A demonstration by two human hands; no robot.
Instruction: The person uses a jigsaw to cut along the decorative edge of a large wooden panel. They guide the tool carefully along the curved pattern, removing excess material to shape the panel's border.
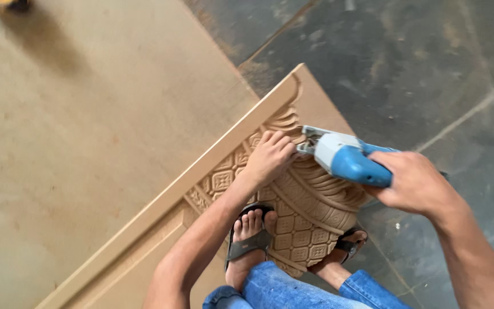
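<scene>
A carved fibreboard panel [301, 220] with lattice and ribbed ornament lies on the floor under me. My right hand [415, 186] is closed around the handle of a blue and white jigsaw [344, 157], whose front end sits on the carved edge. My left hand [270, 157] rests with bent fingers on the carving, just left of the saw's nose, holding nothing. My left foot in a dark sandal [250, 243] stands on the panel. My right foot [344, 249] is partly hidden under its edge.
A large plain brown board [87, 114] fills the left side. Dark stone floor tiles [418, 68] with pale joints lie to the upper right. A small dark object [10, 4] sits at the top left edge. My blue jeans [293, 292] show at the bottom.
</scene>
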